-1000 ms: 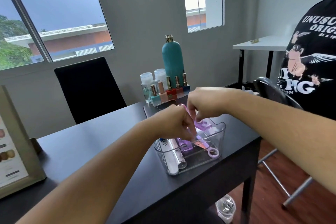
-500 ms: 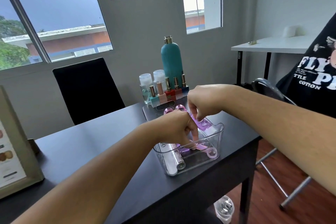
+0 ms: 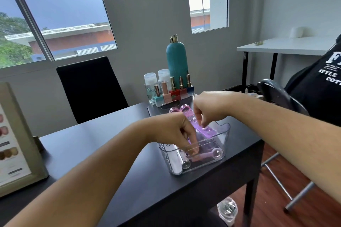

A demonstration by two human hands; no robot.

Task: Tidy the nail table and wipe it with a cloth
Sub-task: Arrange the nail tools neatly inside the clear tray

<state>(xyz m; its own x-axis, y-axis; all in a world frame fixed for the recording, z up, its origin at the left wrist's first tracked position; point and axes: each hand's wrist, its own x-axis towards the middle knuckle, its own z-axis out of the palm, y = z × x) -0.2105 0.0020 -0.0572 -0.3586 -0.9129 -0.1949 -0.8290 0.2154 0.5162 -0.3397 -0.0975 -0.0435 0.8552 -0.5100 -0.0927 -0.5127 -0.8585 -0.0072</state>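
A clear plastic bin (image 3: 224, 134) stands near the right end of the black nail table (image 3: 103, 149). Inside lie a silver tube (image 3: 184, 162) and pink and purple nail tools. My left hand (image 3: 173, 131) reaches down into the bin, and its fingertips pinch a pink tool (image 3: 204, 156) at the bottom. My right hand (image 3: 208, 110) hovers over the bin's far side and pinches a purple tool (image 3: 203, 131) that leans on the rim. Two pink round pieces (image 3: 180, 109) lie just behind the bin.
A black tray (image 3: 153, 110) behind the bin carries nail polish bottles (image 3: 173, 90), two clear pump bottles (image 3: 156, 81) and a tall teal bottle (image 3: 176, 61). A framed menu (image 3: 16, 140) stands left, a black chair (image 3: 90, 86) behind. A person in a black shirt (image 3: 321, 86) sits right.
My left hand has sunk deeper into the bin with the pink tool. My right hand has stayed over the far rim with the purple tool. The seated person has shifted right.
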